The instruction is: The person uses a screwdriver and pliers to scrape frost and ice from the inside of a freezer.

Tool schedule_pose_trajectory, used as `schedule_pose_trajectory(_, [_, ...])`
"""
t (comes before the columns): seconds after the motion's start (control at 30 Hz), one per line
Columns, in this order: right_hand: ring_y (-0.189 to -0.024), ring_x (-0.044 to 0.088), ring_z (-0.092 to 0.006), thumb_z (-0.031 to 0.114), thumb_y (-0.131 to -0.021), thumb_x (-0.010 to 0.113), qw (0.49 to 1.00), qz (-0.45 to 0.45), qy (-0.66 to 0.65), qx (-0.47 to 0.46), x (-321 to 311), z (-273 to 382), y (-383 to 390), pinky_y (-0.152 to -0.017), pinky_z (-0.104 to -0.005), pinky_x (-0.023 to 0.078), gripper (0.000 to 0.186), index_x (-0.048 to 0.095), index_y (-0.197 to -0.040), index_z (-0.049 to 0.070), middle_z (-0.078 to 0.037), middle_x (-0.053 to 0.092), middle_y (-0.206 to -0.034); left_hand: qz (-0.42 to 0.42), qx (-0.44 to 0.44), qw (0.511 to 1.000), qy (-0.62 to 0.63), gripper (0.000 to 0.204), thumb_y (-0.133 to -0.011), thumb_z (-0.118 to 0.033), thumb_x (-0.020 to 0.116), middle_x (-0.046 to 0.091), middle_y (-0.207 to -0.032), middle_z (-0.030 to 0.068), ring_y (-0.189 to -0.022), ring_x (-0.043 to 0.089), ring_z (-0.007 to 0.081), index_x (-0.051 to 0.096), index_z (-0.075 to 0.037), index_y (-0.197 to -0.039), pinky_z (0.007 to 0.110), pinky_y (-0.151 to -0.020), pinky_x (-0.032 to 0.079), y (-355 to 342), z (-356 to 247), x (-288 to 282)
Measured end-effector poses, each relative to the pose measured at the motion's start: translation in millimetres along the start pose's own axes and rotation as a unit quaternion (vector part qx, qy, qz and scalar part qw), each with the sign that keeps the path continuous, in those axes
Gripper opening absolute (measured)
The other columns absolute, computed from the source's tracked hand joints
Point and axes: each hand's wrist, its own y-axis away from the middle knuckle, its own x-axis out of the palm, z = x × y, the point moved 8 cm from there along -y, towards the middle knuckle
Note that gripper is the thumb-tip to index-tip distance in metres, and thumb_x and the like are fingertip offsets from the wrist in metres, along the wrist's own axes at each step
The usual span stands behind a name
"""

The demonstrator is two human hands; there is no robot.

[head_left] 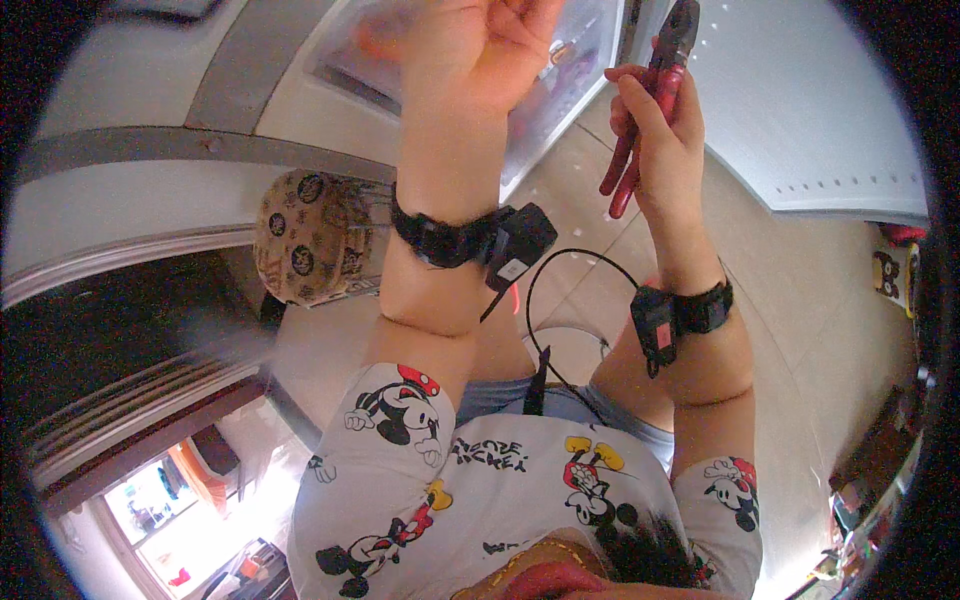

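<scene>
My right hand (660, 130) is closed around a pair of pliers (668, 90) with red handles and a dark metal head. The head points up and away, and the handle ends stick out below my fingers. Beside a translucent panel or bin (570, 90) at the top middle, my left hand (480, 50) is raised with the palm turned up. Its thumb stretches out to the left, blurred, and the top edge cuts off the fingertips. I see nothing held in it.
A large white panel (820, 110) stands at the upper right. To the left are a grey metal frame (190, 143) and a round brown patterned seat or container (310, 240). A black cable (530, 290) hangs near my wrist devices. Tiled floor (580, 205) lies below.
</scene>
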Motion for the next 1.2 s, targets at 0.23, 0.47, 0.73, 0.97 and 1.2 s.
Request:
schedule_pose_trajectory(0.23, [-0.063,0.051,-0.0091,0.014,-0.086,0.059,1.000,-0.008,0.018,-0.016,-9,-4,-3,-0.057,-0.0228,0.042,0.018,0.052,-0.098,0.002,-0.003,0.056,-0.076,0.011,0.011,0.999,-0.030,0.026,-0.091,-0.013,0.053,0.060,-0.108,0.0146,-0.103,0.058,0.0260,0.053,0.005,-0.110,0.036,-0.094,0.048,28,-16,-1])
schedule_pose_trajectory(0.47, [-0.062,0.052,-0.0098,0.020,-0.085,0.061,0.997,-0.011,0.067,0.021,-19,-15,-5,-0.056,-0.0236,0.043,0.021,0.053,-0.096,0.003,-0.002,0.057,-0.074,-0.004,0.086,0.986,-0.145,0.020,-0.091,-0.014,0.053,0.059,-0.102,0.0122,-0.096,0.057,0.0225,0.056,0.003,-0.101,0.033,-0.093,0.048,42,-29,-9])
schedule_pose_trajectory(0.73, [-0.065,0.054,-0.0153,0.018,-0.077,0.063,0.954,0.025,-0.125,0.270,-13,-62,1,-0.056,-0.0276,0.045,0.024,0.054,-0.089,0.000,-0.007,0.055,-0.076,-0.043,0.003,0.996,-0.077,0.026,-0.093,-0.016,0.051,0.059,-0.106,0.0129,-0.101,0.056,0.0233,0.053,0.003,-0.110,0.032,-0.094,0.046,14,-34,-30])
schedule_pose_trajectory(0.97, [-0.075,0.051,-0.0187,0.017,-0.087,0.046,0.874,0.000,-0.362,0.325,-8,-48,-4,-0.062,-0.0276,0.045,0.034,0.037,-0.107,-0.009,-0.014,0.051,-0.094,0.014,-0.023,0.999,-0.038,0.028,-0.092,-0.014,0.053,0.059,-0.107,0.0148,-0.107,0.054,0.0261,0.052,0.008,-0.110,0.034,-0.096,0.046,3,-5,-12])
schedule_pose_trajectory(1.2, [-0.061,0.043,-0.0151,0.020,-0.084,0.055,0.865,0.126,-0.371,0.314,4,-48,-3,-0.050,-0.0259,0.036,0.019,0.044,-0.087,0.006,-0.008,0.051,-0.080,-0.011,0.042,0.998,-0.046,0.024,-0.092,-0.013,0.053,0.060,-0.104,0.0145,-0.103,0.057,0.0266,0.054,0.007,-0.105,0.034,-0.094,0.048,2,-16,-19])
